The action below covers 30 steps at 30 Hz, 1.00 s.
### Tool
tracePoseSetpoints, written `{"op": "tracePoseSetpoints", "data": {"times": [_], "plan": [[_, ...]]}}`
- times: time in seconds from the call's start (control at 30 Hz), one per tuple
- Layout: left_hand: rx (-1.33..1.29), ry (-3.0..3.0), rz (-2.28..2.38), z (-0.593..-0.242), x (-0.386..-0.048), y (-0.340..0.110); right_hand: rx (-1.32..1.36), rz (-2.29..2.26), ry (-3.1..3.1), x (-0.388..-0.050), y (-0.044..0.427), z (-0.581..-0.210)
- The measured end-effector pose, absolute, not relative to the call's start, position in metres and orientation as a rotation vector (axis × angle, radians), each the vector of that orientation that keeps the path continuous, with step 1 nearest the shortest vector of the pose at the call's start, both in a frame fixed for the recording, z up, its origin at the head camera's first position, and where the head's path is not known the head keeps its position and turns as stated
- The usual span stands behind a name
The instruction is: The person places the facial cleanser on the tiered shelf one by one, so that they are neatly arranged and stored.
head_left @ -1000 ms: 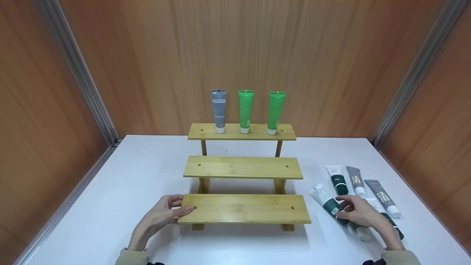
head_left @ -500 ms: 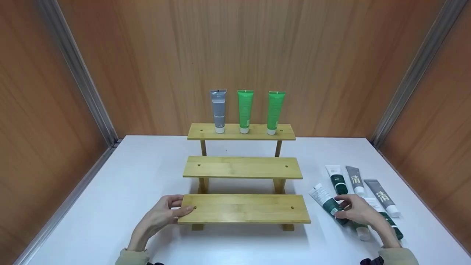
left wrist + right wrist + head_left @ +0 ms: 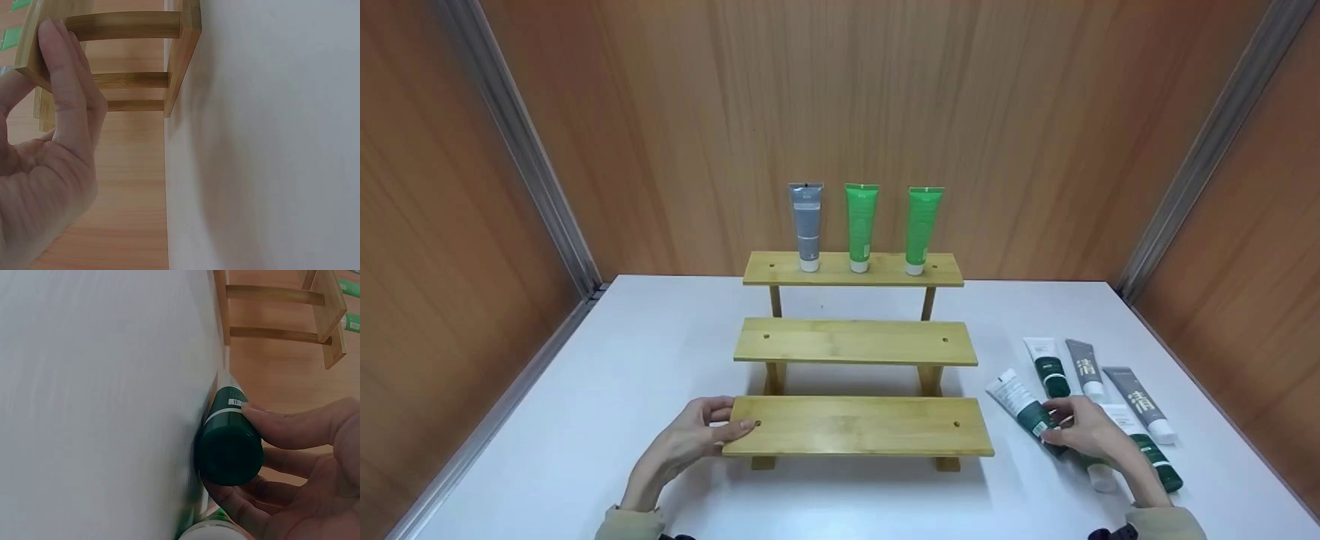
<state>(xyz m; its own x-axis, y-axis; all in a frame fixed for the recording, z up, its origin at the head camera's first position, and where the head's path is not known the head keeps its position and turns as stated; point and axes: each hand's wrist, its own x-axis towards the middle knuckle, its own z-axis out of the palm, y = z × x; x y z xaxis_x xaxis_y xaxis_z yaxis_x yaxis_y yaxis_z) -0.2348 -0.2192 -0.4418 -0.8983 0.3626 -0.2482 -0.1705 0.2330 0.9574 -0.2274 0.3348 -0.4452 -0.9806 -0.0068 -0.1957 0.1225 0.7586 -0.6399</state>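
Observation:
My left hand (image 3: 686,441) pinches the left end of the lowest shelf (image 3: 859,426) of a three-step wooden stand, thumb on top and fingers beneath; the left wrist view shows the fingers (image 3: 67,101) against the board's underside. At the right, my right hand (image 3: 1091,433) pinches a white and dark green tube (image 3: 1026,405) near its capped end. In the right wrist view that tube (image 3: 228,439) lies between thumb and fingers, its dark cap facing the camera. Beneath the hand lies another tube with a pale cap (image 3: 1102,478), partly hidden.
A grey-blue tube (image 3: 807,225) and two green tubes (image 3: 861,225) stand on the top shelf (image 3: 832,277). Around my right hand lie two grey tubes (image 3: 1140,401) and more white and green tubes (image 3: 1050,367). Wooden panels (image 3: 840,112) enclose the white table (image 3: 660,337).
The tube in my right hand has shifted slightly up and to the left, and the right wrist has moved a little left. My left hand keeps its grip on the shelf.

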Motion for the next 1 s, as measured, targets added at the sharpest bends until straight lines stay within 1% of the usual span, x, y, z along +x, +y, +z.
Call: {"op": "tracePoseSetpoints", "data": {"times": [0.37,0.67,1.0], "plan": [[0.156,2.114,1.701,-0.4402,-0.2335,-0.2182,0.050,-1.030,2.784,-0.2267,0.3335,-0.4470],[0.215,2.117,1.699,-0.4400,-0.2331,-0.2189,0.079,-1.053,2.801,-0.2288,0.3317,-0.4486],[0.200,2.115,1.694,-0.4398,-0.2347,-0.2194,0.086,-1.207,2.748,-0.2286,0.3330,-0.4499]]}}
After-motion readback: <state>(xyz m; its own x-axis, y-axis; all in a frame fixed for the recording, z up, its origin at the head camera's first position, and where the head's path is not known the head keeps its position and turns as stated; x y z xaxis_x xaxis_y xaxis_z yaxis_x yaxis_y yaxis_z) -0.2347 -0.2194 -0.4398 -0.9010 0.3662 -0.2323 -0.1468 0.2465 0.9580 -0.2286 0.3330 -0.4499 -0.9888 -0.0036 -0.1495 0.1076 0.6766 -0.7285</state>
